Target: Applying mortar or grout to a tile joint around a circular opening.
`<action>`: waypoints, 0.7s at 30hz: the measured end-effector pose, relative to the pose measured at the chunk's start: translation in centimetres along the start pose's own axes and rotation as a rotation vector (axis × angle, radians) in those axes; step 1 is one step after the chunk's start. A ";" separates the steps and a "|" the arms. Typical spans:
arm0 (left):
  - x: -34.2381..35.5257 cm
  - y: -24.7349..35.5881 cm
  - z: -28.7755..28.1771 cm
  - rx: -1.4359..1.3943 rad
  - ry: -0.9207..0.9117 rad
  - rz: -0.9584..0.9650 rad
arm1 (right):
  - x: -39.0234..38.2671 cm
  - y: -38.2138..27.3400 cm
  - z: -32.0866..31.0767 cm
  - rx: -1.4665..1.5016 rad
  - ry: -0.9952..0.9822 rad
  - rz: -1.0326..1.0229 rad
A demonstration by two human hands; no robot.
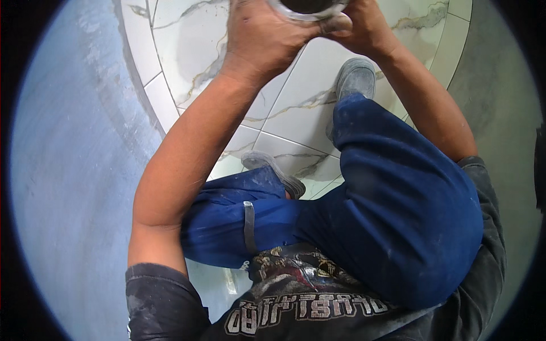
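Observation:
At the top edge of the head view, both my hands are raised around a round, hollow thing (305, 16) with a shiny grey rim and a dark inside. Its upper part is cut off by the picture edge, so its exact kind cannot be told. My left hand (263, 35) closes on its left side, with most of the fingers out of view. On the other side my right hand (363, 24) grips it, its thumb tip lying by the lower rim.
White floor tiles (293, 108) with grey-brown veins lie below my hands. A bluish wall (79, 165) curves along the left, and a grey surface (497, 85) along the right. My bent legs in blue trousers (409, 210) and grey shoes (357, 79) fill the middle.

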State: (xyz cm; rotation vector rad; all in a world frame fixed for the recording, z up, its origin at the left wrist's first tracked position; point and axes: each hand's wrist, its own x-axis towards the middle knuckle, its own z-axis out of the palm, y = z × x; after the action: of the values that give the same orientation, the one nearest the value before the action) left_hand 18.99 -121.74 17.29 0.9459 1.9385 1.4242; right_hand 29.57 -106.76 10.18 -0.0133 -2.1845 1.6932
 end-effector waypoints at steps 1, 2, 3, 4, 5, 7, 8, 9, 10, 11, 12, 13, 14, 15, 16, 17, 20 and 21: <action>-0.6 0.6 0.3 0.115 -0.020 0.043 | -0.5 -0.4 -0.1 -0.005 0.000 -0.005; -1.1 0.9 0.2 0.228 -0.047 0.090 | -1.1 -1.1 0.0 -0.012 0.032 0.027; -1.7 0.4 0.3 0.091 -0.099 0.091 | -1.7 -1.7 0.1 -0.018 0.064 0.061; -2.3 0.2 0.0 0.085 -0.108 0.099 | -2.5 -2.1 0.1 -0.025 0.096 0.097; -3.2 0.1 -0.3 0.019 -0.165 0.084 | -3.6 -2.3 0.0 -0.042 0.183 0.037; -4.5 -1.3 -2.8 0.018 -0.258 0.142 | -3.8 -4.9 -0.5 0.022 0.221 0.126; -4.9 -5.3 -3.3 0.078 -0.147 0.370 | -3.7 -5.9 -0.5 0.098 0.210 0.179; -5.6 -6.1 -4.3 0.315 -0.174 0.406 | -4.7 -6.8 -1.4 -0.209 0.226 0.109; -6.8 -6.4 -3.2 0.428 -0.025 0.485 | -6.1 -7.1 -1.2 -0.105 0.305 0.183; -7.5 -8.5 -2.6 0.539 0.001 0.431 | -6.7 -8.1 -2.3 -0.087 0.329 0.172; -8.8 -11.3 -2.9 0.666 0.018 0.372 | -7.3 -8.6 -2.7 -0.052 0.363 0.159; -9.9 -13.4 -2.5 0.653 0.022 0.395 | -8.1 -8.6 -3.3 0.009 0.351 0.142; -10.8 -15.4 -1.7 0.745 0.045 0.369 | -8.0 -8.8 -5.1 0.300 0.134 -0.019; -11.6 -17.6 -1.9 0.854 0.068 0.344 | -8.8 -9.4 -4.8 0.155 0.287 0.047; -12.8 -20.4 -3.4 0.992 0.038 0.346 | -9.5 -10.6 -3.6 0.028 0.447 0.110; -13.5 -21.4 -3.0 1.018 0.020 0.317 | -9.8 -12.0 -3.9 -0.001 0.448 0.114; -13.3 -22.1 -1.1 1.098 -0.035 0.248 | -10.5 -15.0 -4.4 -0.008 0.602 0.198; -12.4 -22.0 -0.6 1.148 -0.069 0.215 | -10.8 -15.3 -4.2 -0.037 0.650 0.198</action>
State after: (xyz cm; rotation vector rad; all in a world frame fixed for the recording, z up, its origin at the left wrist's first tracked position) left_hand 21.24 -136.21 -3.29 1.6645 2.6366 0.2116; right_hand 44.21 -109.55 22.30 -0.7067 -1.7541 1.4646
